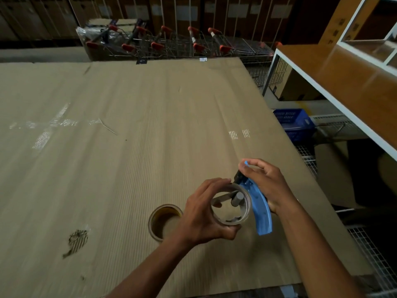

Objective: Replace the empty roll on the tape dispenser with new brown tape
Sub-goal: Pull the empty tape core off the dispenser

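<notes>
A broad sheet of corrugated brown cardboard (129, 125) is covering the worktop. Above it the right hand (266, 183) is gripping the blue plastic tape dispenser (261, 208), fingers curled around its frame. The left hand (202, 214) is wrapping its fingers around the bare cardboard core (231, 204), apparently sliding it off the spindle. The new roll of brown tape (164, 220) is lying flat just beside, waiting to be fitted.

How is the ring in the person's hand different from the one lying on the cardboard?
The held ring is a thin, bare core with no tape; the lying roll has glossy brown tape around it. The held ring sits on the blue dispenser, gripped by the left hand; the lying roll rests flat, untouched. Both are round cardboard rings.
</notes>
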`<action>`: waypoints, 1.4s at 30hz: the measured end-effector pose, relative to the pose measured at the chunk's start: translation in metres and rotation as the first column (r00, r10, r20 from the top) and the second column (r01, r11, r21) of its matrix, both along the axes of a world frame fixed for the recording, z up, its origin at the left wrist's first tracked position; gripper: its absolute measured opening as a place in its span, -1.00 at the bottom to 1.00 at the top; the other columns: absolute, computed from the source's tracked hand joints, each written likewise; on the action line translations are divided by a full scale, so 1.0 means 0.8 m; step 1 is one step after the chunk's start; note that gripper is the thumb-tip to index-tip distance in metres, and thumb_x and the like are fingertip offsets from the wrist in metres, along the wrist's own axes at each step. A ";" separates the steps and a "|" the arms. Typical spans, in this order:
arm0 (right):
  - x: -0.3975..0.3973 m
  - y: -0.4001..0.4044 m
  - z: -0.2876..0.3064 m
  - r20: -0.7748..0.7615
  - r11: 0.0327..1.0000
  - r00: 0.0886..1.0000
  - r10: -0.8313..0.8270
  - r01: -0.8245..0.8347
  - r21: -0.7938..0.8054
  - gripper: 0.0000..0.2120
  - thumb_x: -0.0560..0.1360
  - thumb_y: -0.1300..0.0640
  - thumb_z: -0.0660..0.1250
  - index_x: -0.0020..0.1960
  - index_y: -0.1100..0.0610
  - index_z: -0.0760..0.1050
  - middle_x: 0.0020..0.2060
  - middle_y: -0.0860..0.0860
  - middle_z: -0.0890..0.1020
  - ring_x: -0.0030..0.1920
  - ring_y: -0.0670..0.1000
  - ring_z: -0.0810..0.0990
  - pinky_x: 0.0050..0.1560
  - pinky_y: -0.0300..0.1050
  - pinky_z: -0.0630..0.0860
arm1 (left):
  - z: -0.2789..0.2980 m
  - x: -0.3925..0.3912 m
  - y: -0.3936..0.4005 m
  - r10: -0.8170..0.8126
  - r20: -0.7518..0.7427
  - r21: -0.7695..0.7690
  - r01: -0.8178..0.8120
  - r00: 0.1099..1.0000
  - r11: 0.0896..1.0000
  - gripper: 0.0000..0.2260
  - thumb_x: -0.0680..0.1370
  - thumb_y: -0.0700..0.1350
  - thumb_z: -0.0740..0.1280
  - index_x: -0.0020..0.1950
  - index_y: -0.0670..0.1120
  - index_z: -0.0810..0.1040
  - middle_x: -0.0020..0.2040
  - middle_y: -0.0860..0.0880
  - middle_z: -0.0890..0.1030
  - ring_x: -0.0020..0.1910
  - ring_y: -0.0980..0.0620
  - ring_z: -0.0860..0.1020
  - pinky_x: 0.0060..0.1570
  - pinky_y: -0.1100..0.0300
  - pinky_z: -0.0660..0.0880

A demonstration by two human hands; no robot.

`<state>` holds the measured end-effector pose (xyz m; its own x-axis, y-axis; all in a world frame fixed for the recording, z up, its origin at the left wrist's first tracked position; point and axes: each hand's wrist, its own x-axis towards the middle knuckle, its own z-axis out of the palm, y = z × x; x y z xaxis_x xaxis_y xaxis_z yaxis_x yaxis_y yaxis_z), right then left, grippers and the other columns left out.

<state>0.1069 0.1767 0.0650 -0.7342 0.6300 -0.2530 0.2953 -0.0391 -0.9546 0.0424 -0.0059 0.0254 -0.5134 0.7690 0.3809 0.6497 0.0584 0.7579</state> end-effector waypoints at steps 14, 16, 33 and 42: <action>0.000 -0.006 -0.010 -0.027 0.995 0.996 -0.085 0.084 -0.046 -0.72 0.40 0.06 0.48 0.02 0.21 0.62 -0.19 0.12 0.71 -0.28 -0.06 0.69 -0.28 -0.23 0.60 | 0.010 -0.011 -0.005 -0.018 -0.002 0.066 0.018 1.000 0.998 -0.23 0.24 0.09 0.57 0.39 -0.12 0.46 0.26 -0.08 0.61 0.23 0.06 0.59 0.19 0.15 0.61; 0.001 -0.004 -0.015 -0.022 0.992 0.995 -0.098 0.096 -0.079 -0.70 0.40 0.08 0.48 0.04 0.23 0.61 -0.18 0.13 0.71 -0.24 0.00 0.70 -0.22 -0.16 0.64 | 0.014 -0.016 -0.006 -0.023 -0.014 0.066 0.024 1.000 0.997 -0.23 0.24 0.13 0.55 0.38 -0.16 0.47 0.24 -0.11 0.62 0.22 0.02 0.60 0.23 0.15 0.58; 0.023 -0.016 -0.037 -0.031 0.970 0.980 -0.195 0.188 -0.157 -0.78 0.37 0.16 0.51 -0.09 0.29 0.62 -0.33 0.11 0.66 -0.27 0.06 0.63 -0.06 0.02 0.59 | -0.056 -0.113 0.022 0.073 -0.111 -0.318 -0.105 0.991 0.942 -0.15 0.22 0.04 0.70 0.41 -0.20 0.48 0.29 -0.17 0.55 0.23 -0.13 0.58 0.24 0.14 0.49; 0.032 -0.023 -0.037 -0.014 0.976 0.983 -0.185 0.182 -0.120 -0.78 0.37 0.13 0.51 -0.07 0.25 0.62 -0.28 0.11 0.68 -0.31 -0.01 0.66 -0.16 -0.10 0.61 | -0.078 -0.116 0.027 0.021 -0.065 -0.478 -0.050 0.998 0.877 -0.15 0.27 0.10 0.66 0.44 -0.13 0.38 0.35 -0.13 0.45 0.29 -0.11 0.46 0.20 0.23 0.37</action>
<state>0.1325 0.1582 0.0353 -0.6158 0.7216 -0.3164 0.2484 -0.2033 -0.9471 -0.0506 0.0155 -0.0369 -0.5326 0.8464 -0.0001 0.6811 0.4286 0.5936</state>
